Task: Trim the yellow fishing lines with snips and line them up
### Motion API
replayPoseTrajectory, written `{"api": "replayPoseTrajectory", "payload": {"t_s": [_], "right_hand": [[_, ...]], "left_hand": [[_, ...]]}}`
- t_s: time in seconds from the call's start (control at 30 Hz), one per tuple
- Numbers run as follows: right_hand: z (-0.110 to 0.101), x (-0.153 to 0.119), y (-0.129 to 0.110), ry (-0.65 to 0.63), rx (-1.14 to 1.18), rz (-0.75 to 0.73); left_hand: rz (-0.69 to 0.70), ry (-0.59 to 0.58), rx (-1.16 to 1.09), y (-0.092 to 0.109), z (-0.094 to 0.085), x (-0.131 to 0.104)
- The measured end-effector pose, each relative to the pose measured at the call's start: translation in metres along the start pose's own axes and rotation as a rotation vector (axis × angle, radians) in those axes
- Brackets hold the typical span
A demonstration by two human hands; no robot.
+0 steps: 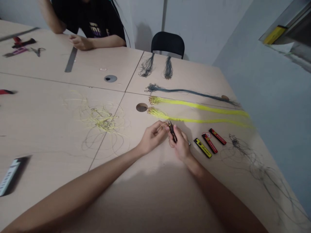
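1. The desk [48, 113] carries everything; across it, at the far edge, a person [89, 26] in a black shirt rests an arm.
2. Two yellow cord bundles [206, 108] run towards the right edge, their hook ends beside a round hole [141, 107]. A dark bundle [191, 92] lies beyond them.
3. A loose yellow tangle [103, 120] sits left of the hands; a dark tangle [262, 171] trails along the right edge.
4. The left hand [153, 137] pinches a thin cord [164, 124] between thumb and forefinger. The right hand [180, 142] has its fingers curled round small pliers [172, 131].
5. The cord meets the pliers' tips, just in front of the nearer bundle; I can't tell whether they grip it. I judge this to be close tool work on the cord, calling for a steady pinch and careful aim.
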State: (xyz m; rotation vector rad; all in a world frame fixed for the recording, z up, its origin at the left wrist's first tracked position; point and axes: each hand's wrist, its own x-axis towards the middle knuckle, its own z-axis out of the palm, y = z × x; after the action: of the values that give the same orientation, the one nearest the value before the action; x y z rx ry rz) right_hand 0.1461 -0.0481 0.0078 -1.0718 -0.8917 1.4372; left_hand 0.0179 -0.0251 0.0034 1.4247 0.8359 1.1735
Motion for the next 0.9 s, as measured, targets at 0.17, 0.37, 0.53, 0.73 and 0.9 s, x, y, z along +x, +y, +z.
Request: {"api": "replayPoseTrajectory", "payload": {"t_s": [0.17, 0.37, 0.53, 0.73, 0.9], "right_hand": [[-0.0002, 0.0010, 0.0007, 0.001, -0.001, 0.006], [-0.0006, 0.0009, 0.0009, 0.004, 0.002, -0.001], [0.0002, 0.0005, -0.0006, 0.023, 0.012, -0.003], [-0.0014, 0.0005, 0.0020, 0.023, 0.022, -0.036], [-0.0006, 0.0005, 0.0000, 0.040, 0.026, -0.029]], "left_hand": [[-0.002, -0.002, -0.009, -0.0013, -0.0003, -0.0005], [0.004, 0.003, -0.001, -0.0004, 0.0001, 0.0000], [0.014, 0.006, 0.014, -0.0006, 0.0011, 0.0005], [0.025, -0.018, 0.007, -0.0003, 0.0011, 0.0004], [0.034, -0.019, 0.021, 0.0012, 0.0005, 0.0003]]}}
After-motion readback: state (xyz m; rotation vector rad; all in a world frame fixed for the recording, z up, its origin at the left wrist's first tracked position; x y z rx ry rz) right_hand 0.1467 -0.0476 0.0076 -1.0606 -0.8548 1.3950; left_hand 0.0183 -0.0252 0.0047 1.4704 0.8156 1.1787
